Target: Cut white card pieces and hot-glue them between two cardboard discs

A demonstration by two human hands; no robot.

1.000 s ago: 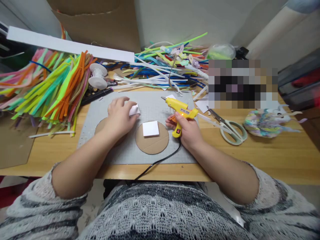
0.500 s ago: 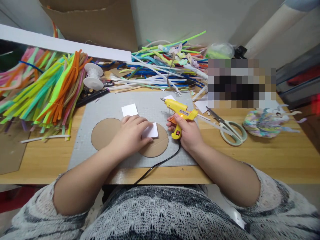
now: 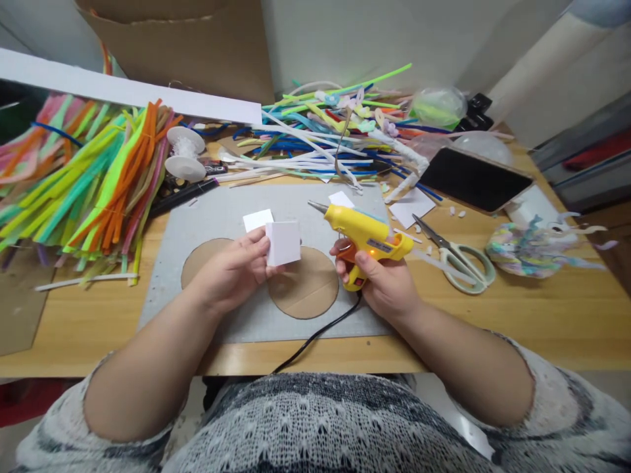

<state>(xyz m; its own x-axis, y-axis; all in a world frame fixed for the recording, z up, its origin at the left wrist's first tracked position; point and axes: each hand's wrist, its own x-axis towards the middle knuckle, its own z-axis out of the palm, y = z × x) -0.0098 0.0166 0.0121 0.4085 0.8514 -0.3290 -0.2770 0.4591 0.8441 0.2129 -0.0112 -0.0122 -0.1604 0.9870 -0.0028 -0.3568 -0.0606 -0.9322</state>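
My left hand pinches a white foam square and holds it up above the grey cutting mat. My right hand is wrapped round the grip of a yellow glue gun, lifted off the mat with its nozzle pointing left toward the square. Under the two hands lies a cardboard disc. A second cardboard disc is partly hidden by my left hand. Another white square lies flat on the mat just behind.
Piles of coloured pipe cleaners fill the left and back of the wooden table. Scissors, paper scraps, a dark tablet, a thread spool and a fuzzy pastel bundle lie around. The gun's black cord runs off the front edge.
My left hand has picked the white square off the right cardboard disc and raised it. My right hand has lifted the glue gun and turned its nozzle toward the square.
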